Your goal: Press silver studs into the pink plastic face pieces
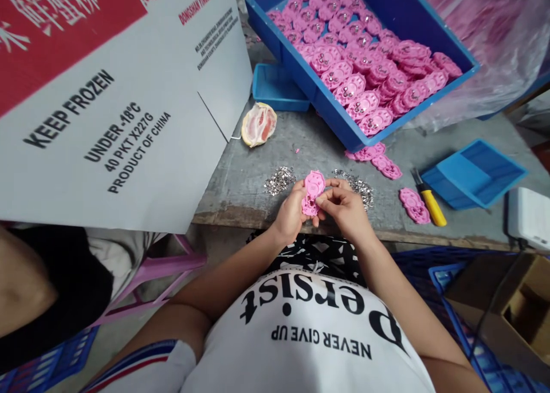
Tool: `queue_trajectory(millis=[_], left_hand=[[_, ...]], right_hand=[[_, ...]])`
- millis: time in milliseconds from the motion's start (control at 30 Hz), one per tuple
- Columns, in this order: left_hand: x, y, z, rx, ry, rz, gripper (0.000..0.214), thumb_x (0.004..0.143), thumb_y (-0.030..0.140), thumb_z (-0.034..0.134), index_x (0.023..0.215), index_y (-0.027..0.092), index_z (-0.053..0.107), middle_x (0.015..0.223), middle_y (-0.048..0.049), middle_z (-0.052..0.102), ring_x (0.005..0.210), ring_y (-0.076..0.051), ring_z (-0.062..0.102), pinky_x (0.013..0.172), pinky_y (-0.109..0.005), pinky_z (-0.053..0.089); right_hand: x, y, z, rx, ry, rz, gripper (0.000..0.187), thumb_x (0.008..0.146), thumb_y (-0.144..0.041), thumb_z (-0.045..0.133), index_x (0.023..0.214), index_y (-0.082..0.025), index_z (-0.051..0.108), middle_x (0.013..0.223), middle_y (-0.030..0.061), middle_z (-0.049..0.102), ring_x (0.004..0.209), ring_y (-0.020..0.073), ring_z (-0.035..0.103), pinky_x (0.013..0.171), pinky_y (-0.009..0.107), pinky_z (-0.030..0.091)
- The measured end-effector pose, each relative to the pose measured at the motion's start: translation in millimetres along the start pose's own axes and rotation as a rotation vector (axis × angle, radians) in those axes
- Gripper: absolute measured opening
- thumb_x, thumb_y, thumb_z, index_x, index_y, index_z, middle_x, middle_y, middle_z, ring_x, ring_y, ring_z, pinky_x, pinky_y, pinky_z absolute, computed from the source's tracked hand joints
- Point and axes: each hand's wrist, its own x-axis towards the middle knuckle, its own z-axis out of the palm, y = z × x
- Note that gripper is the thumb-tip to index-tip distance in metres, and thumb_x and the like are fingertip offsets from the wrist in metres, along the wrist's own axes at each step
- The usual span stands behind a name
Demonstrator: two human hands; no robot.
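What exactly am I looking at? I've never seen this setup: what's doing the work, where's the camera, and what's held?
No machine grip here, just someone's bare left hand and right hand. The one picture comes from a camera on that person's head, looking forward and down. The left hand holds a pink piece; right-hand fingers touch its lower part. On the grey table lie piles of shiny bits, an opened fruit, a yellow-handled tool, blue trays and loose pink pieces. The big blue bin holds many more.

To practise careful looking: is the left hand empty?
No, the left hand grips a pink piece, which the right hand also touches.
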Motion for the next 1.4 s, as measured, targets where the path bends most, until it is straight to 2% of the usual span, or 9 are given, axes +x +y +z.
queue_trajectory(millis=[200, 300, 400, 567, 733, 867, 1033, 1267, 1400], left_hand=[[1.9, -3.6, -0.4, -0.007, -0.024, -0.005, 0.038, 0.088, 0.035, 0.048, 0.121, 0.018, 0.052, 0.087, -0.0041, 0.068, 0.054, -0.014, 0.061, 0.041, -0.023, 0.043], [0.8, -2.1, 0.0, -0.002, -0.019, 0.001, 0.037, 0.087, 0.037, 0.051, 0.118, 0.017, 0.052, 0.086, -0.0041, 0.068, 0.055, -0.014, 0.062, 0.042, -0.023, 0.043], [-0.3, -0.6, -1.1, 0.066, 0.012, 0.018, 0.036, 0.081, 0.031, 0.06, 0.113, 0.017, 0.05, 0.086, -0.0037, 0.069, 0.057, -0.014, 0.062, 0.044, -0.023, 0.044], [0.4, -2.4, -10.6, 0.155, 0.104, 0.052, 0.042, 0.071, 0.019, 0.067, 0.109, 0.018, 0.05, 0.087, -0.0023, 0.071, 0.055, -0.011, 0.062, 0.044, -0.022, 0.042], [1.4, -3.6, -19.8, 0.188, 0.15, 0.058, 0.041, 0.07, 0.019, 0.066, 0.108, 0.017, 0.051, 0.087, -0.0029, 0.071, 0.055, -0.012, 0.062, 0.043, -0.022, 0.041], [1.3, -3.1, -20.4, 0.19, 0.179, 0.04, 0.041, 0.069, 0.018, 0.065, 0.107, 0.017, 0.051, 0.087, -0.0029, 0.071, 0.054, -0.011, 0.061, 0.043, -0.023, 0.041], [0.6, -1.3, -20.4, 0.19, 0.189, 0.049, 0.039, 0.069, 0.018, 0.066, 0.106, 0.017, 0.052, 0.087, -0.0028, 0.071, 0.055, -0.011, 0.061, 0.043, -0.022, 0.041], [0.0, -1.2, -25.8, 0.189, 0.19, 0.054, 0.041, 0.07, 0.018, 0.066, 0.109, 0.017, 0.052, 0.088, -0.003, 0.071, 0.055, -0.011, 0.061, 0.043, -0.022, 0.042], [1.9, -3.4, -26.7, 0.218, 0.208, 0.079, 0.041, 0.071, 0.019, 0.067, 0.109, 0.017, 0.052, 0.087, -0.0031, 0.071, 0.055, -0.011, 0.062, 0.044, -0.021, 0.043]], right_hand=[[-1.2, 8.5, 2.2, -0.04, 0.042, -0.036, 0.014, 0.075, -0.031, 0.073, 0.068, -0.021, 0.066, 0.109, 0.0086, 0.063, 0.098, 0.0228, 0.062, 0.087, 0.04, 0.051], [1.9, 16.2, 2.1, 0.036, 0.074, -0.043, 0.014, 0.074, -0.033, 0.074, 0.079, -0.022, 0.066, 0.113, 0.0083, 0.064, 0.092, 0.0204, 0.062, 0.081, 0.037, 0.051], [9.2, 25.1, -6.2, 0.07, 0.19, -0.043, 0.015, 0.077, -0.033, 0.068, 0.085, -0.022, 0.065, 0.115, 0.0084, 0.066, 0.09, 0.0192, 0.062, 0.08, 0.034, 0.049], [17.4, 37.2, -31.8, -0.274, 0.341, -0.056, 0.014, 0.078, -0.027, 0.062, 0.09, -0.02, 0.065, 0.108, 0.0083, 0.068, 0.068, 0.0152, 0.052, 0.074, 0.035, 0.047], [14.9, 39.5, -38.8, -0.697, 0.182, -0.044, 0.011, 0.083, -0.022, 0.06, 0.089, -0.02, 0.069, 0.096, 0.0102, 0.07, 0.09, 0.026, 0.061, 0.085, 0.04, 0.047], [18.6, 27.9, -23.0, -0.952, 0.001, -0.054, 0.019, 0.093, -0.024, 0.056, 0.1, -0.019, 0.073, 0.104, 0.0113, 0.072, 0.1, 0.0285, 0.061, 0.085, 0.038, 0.046], [28.6, 12.0, -3.0, -1.165, -0.12, -0.043, 0.023, 0.097, -0.027, 0.053, 0.106, -0.019, 0.073, 0.109, 0.0116, 0.071, 0.103, 0.0277, 0.061, 0.077, 0.034, 0.044], [29.7, 15.4, 4.3, -1.239, -0.176, -0.065, 0.027, 0.1, -0.019, 0.043, 0.102, -0.016, 0.07, 0.106, 0.0133, 0.069, 0.102, 0.0269, 0.061, 0.073, 0.033, 0.042], [23.9, 17.0, 0.0, -1.1, -0.127, -0.096, 0.022, 0.098, -0.019, 0.048, 0.098, -0.017, 0.069, 0.104, 0.0123, 0.069, 0.099, 0.0262, 0.062, 0.075, 0.033, 0.044]])
